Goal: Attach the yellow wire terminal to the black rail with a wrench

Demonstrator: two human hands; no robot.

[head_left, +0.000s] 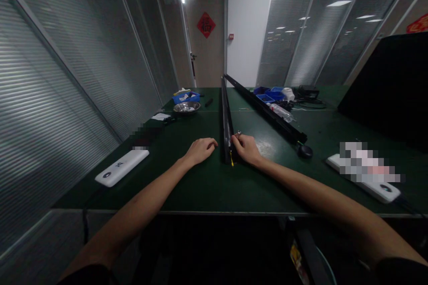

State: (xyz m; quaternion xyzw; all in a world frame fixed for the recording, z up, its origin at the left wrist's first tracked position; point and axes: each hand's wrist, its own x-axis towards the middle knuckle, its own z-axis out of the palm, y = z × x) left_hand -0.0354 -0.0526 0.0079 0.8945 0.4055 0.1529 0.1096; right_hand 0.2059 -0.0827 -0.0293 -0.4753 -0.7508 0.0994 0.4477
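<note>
A long, narrow black rail lies lengthwise on the green table, its near end between my hands. A short yellow piece sticks out of that end. My right hand is closed against the rail's right edge, thumb at its rim. Something small and silvery shows by the fingers; I cannot tell whether it is a ring or a loose part. My left hand rests on the table just left of the rail, apart from it. Its fingers are curled in, and nothing shows in them.
A second black rail lies slanted to the right, beside a black mouse. White devices lie left and right. Farther back are a metal bowl, blue trays, a plastic bottle and cables. A dark screen stands right.
</note>
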